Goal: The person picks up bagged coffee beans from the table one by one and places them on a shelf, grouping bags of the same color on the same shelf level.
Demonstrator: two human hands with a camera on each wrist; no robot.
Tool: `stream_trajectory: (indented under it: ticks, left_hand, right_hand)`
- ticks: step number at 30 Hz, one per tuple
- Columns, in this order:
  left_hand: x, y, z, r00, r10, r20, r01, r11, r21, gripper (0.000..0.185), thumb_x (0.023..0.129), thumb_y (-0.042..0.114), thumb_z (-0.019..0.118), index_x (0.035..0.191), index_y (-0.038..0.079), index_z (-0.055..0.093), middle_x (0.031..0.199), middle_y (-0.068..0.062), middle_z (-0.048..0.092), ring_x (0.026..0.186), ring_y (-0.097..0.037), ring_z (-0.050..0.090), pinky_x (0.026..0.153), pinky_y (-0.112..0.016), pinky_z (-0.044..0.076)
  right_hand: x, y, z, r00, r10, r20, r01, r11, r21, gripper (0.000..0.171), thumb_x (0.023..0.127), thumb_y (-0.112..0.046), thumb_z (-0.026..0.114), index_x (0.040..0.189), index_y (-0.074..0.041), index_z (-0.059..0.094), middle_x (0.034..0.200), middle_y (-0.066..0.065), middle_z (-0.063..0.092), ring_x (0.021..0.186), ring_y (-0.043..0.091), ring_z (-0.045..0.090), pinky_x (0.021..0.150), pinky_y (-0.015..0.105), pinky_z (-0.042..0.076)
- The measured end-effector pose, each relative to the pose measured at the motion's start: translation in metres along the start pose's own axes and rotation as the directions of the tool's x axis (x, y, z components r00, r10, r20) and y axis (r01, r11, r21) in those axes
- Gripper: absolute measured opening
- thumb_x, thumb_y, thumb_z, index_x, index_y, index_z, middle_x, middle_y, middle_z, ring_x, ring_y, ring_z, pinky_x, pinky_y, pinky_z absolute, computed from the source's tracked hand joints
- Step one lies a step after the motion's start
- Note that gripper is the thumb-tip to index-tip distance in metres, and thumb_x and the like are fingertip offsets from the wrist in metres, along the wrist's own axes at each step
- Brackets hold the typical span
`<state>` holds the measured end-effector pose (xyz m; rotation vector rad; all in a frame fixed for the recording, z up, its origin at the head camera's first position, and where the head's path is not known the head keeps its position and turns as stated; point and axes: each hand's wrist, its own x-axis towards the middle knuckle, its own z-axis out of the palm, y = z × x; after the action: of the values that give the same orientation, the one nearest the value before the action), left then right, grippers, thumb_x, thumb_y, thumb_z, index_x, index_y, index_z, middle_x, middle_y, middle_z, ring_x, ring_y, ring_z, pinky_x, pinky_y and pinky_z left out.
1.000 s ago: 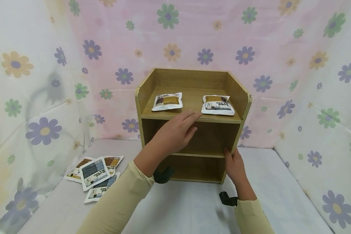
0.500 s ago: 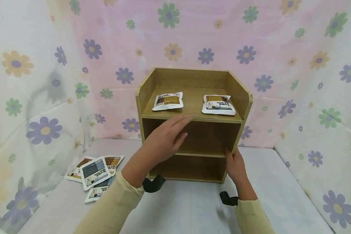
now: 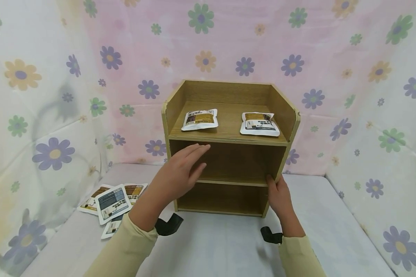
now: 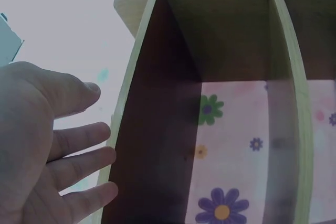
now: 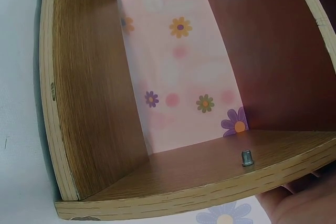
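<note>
Head view: your right hand (image 3: 279, 198) steadies the shelf (image 3: 228, 148) while your left hand (image 3: 180, 173) draws back.
Right fingers curl round the front right edge, bracing the shelf on the table (image 3: 228, 246); two packets (image 3: 200, 119) lie on top. Left wrist view: left fingers (image 4: 79, 145) are spread, holding nothing, now lower than a second ago. Right wrist view: only the hand's edge (image 5: 304, 200) shows; grip unclear there.
</note>
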<state>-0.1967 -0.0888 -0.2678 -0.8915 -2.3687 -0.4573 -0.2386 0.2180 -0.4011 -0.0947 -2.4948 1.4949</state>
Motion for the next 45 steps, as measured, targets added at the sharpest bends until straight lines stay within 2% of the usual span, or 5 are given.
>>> stream_trajectory:
  ticks: [10, 18, 29, 35, 45]
  left_hand:
    - [-0.021, -0.014, 0.0, 0.996, -0.061, 0.062, 0.06, 0.998, 0.016, 0.05, 0.093, 0.019, 0.065, 0.14, 0.01, 0.05, 0.129, -0.008, 0.062, 0.119, -0.027, 0.06, 0.099, -0.043, 0.051]
    - [-0.035, -0.023, 0.0, 0.98, -0.143, 0.136, 0.14, 0.99, 0.03, 0.052, 0.093, 0.022, 0.065, 0.141, 0.011, 0.049, 0.13, -0.011, 0.062, 0.118, -0.03, 0.061, 0.098, -0.046, 0.052]
    - [-0.058, -0.044, 0.006, 0.958, -0.23, 0.171, 0.228, 0.973, 0.031, 0.05, 0.094, 0.025, 0.063, 0.14, 0.011, 0.05, 0.132, -0.013, 0.061, 0.122, -0.033, 0.058, 0.1, -0.05, 0.049]
    - [-0.07, -0.055, 0.009, 0.952, -0.254, 0.17, 0.251, 0.967, 0.042, 0.048, 0.094, 0.024, 0.062, 0.139, 0.01, 0.051, 0.13, -0.014, 0.062, 0.12, -0.034, 0.059, 0.099, -0.051, 0.049]
    - [-0.089, -0.073, 0.005, 0.93, -0.316, 0.189, 0.308, 0.949, 0.068, 0.049, 0.094, 0.022, 0.062, 0.14, 0.009, 0.05, 0.133, -0.015, 0.061, 0.122, -0.036, 0.058, 0.1, -0.054, 0.047]
  right_hand:
    - [-0.001, -0.001, 0.0, 1.0, 0.014, 0.004, -0.014, 1.0, 0.004, 0.061, 0.103, -0.05, 0.025, 0.154, -0.017, 0.021, 0.147, 0.02, 0.042, 0.129, 0.044, 0.049, 0.1, 0.065, 0.043]
    - [-0.001, -0.001, -0.001, 1.0, -0.01, -0.007, 0.01, 1.0, -0.003, 0.06, 0.103, -0.048, 0.027, 0.154, -0.015, 0.021, 0.148, 0.021, 0.041, 0.13, 0.045, 0.047, 0.101, 0.066, 0.041]
    - [-0.001, -0.001, 0.0, 1.0, -0.012, -0.012, 0.012, 1.0, -0.003, 0.061, 0.103, -0.048, 0.026, 0.154, -0.016, 0.02, 0.149, 0.021, 0.04, 0.131, 0.045, 0.046, 0.101, 0.066, 0.04]
    - [0.0, 0.001, 0.0, 1.0, -0.019, -0.011, 0.019, 1.0, -0.002, 0.06, 0.103, -0.048, 0.026, 0.154, -0.016, 0.021, 0.148, 0.021, 0.04, 0.131, 0.045, 0.046, 0.1, 0.066, 0.041]
    - [0.0, 0.0, 0.0, 1.0, -0.014, -0.011, 0.015, 1.0, 0.004, 0.059, 0.104, -0.046, 0.026, 0.153, -0.015, 0.023, 0.148, 0.021, 0.041, 0.131, 0.044, 0.046, 0.102, 0.065, 0.04]
